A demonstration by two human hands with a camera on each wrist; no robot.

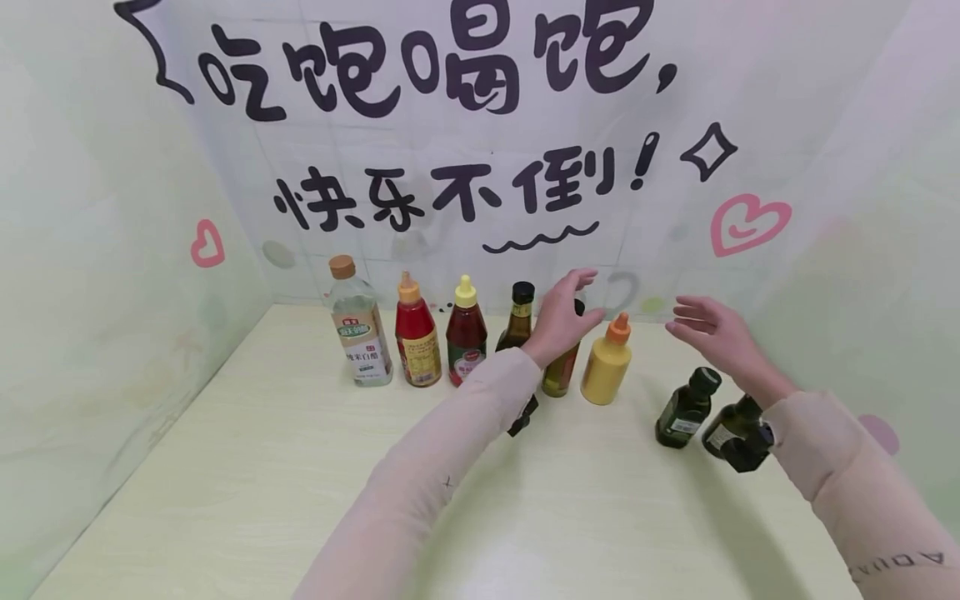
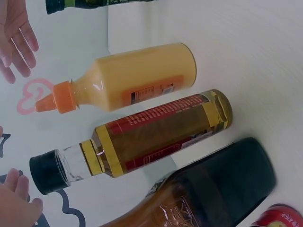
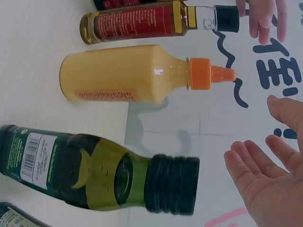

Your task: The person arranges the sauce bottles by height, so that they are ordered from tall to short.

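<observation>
My left hand (image 1: 561, 318) hovers near the black cap of a slim oil-coloured bottle (image 1: 558, 377) with a red and yellow label. Its fingers are relaxed and spread, holding nothing. Just right of that bottle stands a yellow squeeze bottle (image 1: 603, 372) with an orange nozzle, touched by neither hand. My right hand (image 1: 716, 333) is raised over a dark green glass bottle (image 3: 90, 170), fingers loosely extended and apart from its cap. In the left wrist view, the slim bottle (image 2: 161, 135) and yellow bottle (image 2: 142, 75) stand beside each other.
Left along the row stand a white vinegar bottle (image 1: 363, 337), a red sauce bottle (image 1: 418, 337), a dark red sauce bottle (image 1: 467, 337) and a brown bottle (image 1: 516, 325). Another dark bottle (image 1: 722, 435) is at right, partly hidden by a wrist camera. A printed cloth (image 1: 420, 167) hangs behind.
</observation>
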